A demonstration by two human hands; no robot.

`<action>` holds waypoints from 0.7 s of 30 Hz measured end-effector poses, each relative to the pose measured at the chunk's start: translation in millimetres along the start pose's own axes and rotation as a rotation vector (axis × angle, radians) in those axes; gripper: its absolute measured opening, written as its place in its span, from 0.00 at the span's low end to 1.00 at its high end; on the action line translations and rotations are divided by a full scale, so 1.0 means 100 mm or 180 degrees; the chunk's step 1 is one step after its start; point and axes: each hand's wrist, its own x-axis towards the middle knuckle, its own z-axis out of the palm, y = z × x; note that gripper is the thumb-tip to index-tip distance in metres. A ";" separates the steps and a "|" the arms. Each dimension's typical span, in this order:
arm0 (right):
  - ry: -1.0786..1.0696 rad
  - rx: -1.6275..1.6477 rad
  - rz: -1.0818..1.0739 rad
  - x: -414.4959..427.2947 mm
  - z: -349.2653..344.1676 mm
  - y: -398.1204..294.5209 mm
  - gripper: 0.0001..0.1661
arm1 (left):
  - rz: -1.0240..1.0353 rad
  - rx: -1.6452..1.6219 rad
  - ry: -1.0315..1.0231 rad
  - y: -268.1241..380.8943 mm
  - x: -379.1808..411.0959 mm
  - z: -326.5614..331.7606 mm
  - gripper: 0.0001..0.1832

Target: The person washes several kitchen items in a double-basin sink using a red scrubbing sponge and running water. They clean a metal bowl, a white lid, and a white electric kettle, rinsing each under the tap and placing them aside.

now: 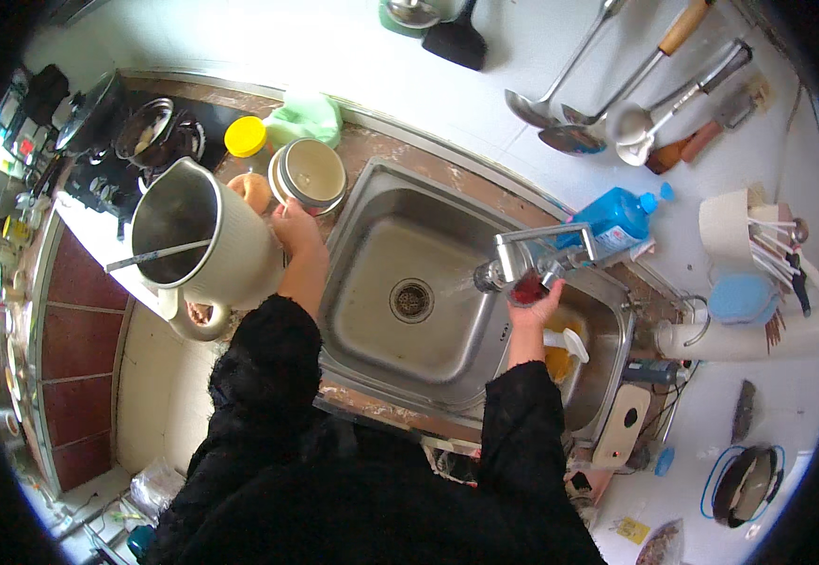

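At the left edge of the stainless steel sink (363, 360), my left hand (300, 232) grips the lower rim of a round, pale-lined container (315, 171) with a metal band. Close by that hand stands a large white ribbed pitcher (250, 240) with a steel interior; a long thin stick (159, 256) lies across its mouth. My right hand (538, 308) is under the chrome faucet (515, 261), its fingers around a small dark-red object (527, 289) that blur leaves unclear. Water sprays from the faucet towards the drain (411, 301).
A yellow-lidded jar (246, 137), a brown ring-shaped item (250, 192) and a green plastic bag (307, 120) crowd the left counter. Beyond is a stove with a pot (147, 134). A blue detergent bottle (611, 217) stands behind the faucet. Ladles (533, 106) hang on the wall.
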 end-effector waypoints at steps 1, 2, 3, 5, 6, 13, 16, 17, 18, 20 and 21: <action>0.0074 -0.0064 0.0027 0.04 -0.06 -0.04 0.40 | -0.0288 -0.0193 -0.0023 0.08 -0.10 0.03 0.16; -0.0146 -0.0124 -0.0078 0.10 -0.10 -0.04 0.43 | -0.0574 -0.0388 -0.0052 0.16 -0.18 0.04 0.16; 0.0036 -0.0353 -0.0007 0.10 -0.10 -0.07 0.44 | -0.0573 -0.0328 -0.0060 0.22 -0.23 0.02 0.17; 0.0439 -0.0407 0.0092 0.13 -0.07 -0.09 0.41 | -0.0574 -0.0202 -0.0086 0.29 -0.31 -0.04 0.18; 0.0507 -0.0468 0.0099 0.12 -0.03 -0.10 0.38 | -0.0529 -0.0209 -0.0092 0.27 -0.31 -0.05 0.19; 0.0681 -0.0878 0.0018 0.42 -0.22 -0.24 0.40 | -0.0704 -0.0563 -0.0379 0.11 -0.37 -0.12 0.21; 0.0803 -0.1314 0.0255 0.21 -0.05 -0.14 0.47 | -0.0857 -0.0778 -0.0594 0.08 -0.67 -0.33 0.20; 0.0947 -0.1397 0.0423 0.03 0.09 -0.11 0.52 | -0.1065 -0.0673 -0.0725 0.06 -0.77 -0.48 0.20; 0.0917 -0.1279 0.0291 -0.05 0.11 -0.07 0.53 | -0.0987 -0.0737 -0.0901 0.04 -0.97 -0.60 0.21; 0.0753 -0.1044 0.0160 -0.05 -0.06 -0.05 0.57 | -0.0077 -0.0267 -0.1273 0.05 -1.36 -0.97 0.23; 0.0807 -0.0950 0.0194 -0.11 -0.07 0.03 0.56 | 0.0778 0.0326 -0.1425 0.09 -1.50 -1.15 0.24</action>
